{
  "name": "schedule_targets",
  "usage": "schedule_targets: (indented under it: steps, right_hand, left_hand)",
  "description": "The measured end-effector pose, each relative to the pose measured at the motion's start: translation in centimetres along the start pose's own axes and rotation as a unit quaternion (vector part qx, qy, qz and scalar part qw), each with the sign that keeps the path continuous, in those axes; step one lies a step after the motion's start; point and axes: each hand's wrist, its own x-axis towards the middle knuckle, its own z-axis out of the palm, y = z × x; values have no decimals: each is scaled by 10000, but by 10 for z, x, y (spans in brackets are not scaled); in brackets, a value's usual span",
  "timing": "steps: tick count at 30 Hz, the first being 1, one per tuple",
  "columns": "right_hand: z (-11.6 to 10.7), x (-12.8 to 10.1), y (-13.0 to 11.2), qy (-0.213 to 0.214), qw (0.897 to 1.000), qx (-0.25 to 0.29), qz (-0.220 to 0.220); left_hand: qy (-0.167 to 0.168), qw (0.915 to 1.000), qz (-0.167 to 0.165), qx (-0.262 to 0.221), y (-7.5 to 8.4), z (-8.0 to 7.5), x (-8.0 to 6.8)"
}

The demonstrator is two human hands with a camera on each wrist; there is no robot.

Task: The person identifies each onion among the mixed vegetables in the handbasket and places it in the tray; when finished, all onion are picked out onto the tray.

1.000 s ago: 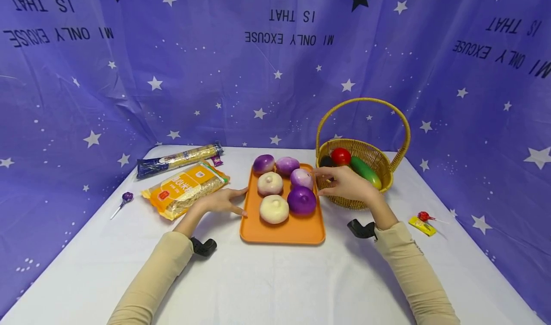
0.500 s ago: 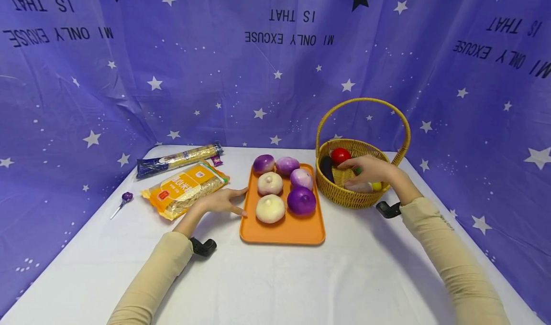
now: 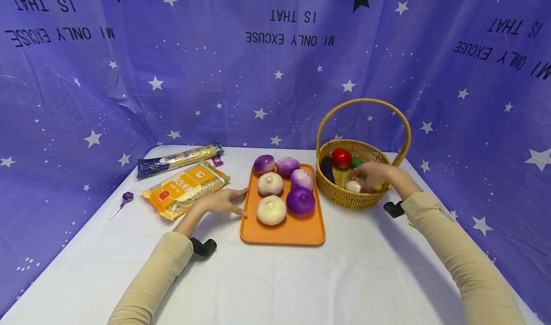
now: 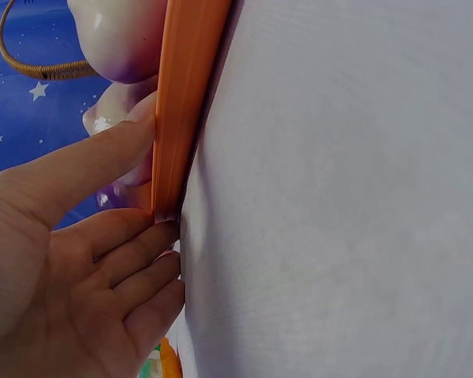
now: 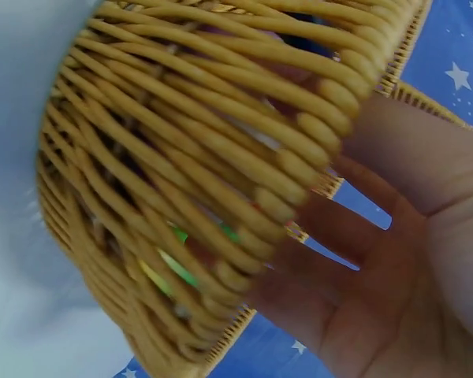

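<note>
Round pale onion (image 3: 355, 185), woven basket (image 3: 344, 198)

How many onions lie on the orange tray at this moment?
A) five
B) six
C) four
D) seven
B: the head view shows six onions on the tray, for example a white one and a dark purple one at the front, with four more behind them.
</note>
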Motion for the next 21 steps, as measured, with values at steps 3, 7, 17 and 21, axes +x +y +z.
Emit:
schedule_targets:
  steps: [3,7,17,21]
  right_hand:
    - [2,0,1,45,9999,-100,-71]
    - [2,-2,2,270,9996,-86,-59]
    - [-14,-22,-21,1640,9864,68,-112]
    - [-17,-34,-42,2076,9773,203,-369]
  left_hand:
    - [2,10000,0,7,0,0,0]
    - [12,10000,6,-13,-1,1,0]
    - [3,10000,26,-26,-1,1,1]
    - [-6,10000,-15,-10,0,0,0]
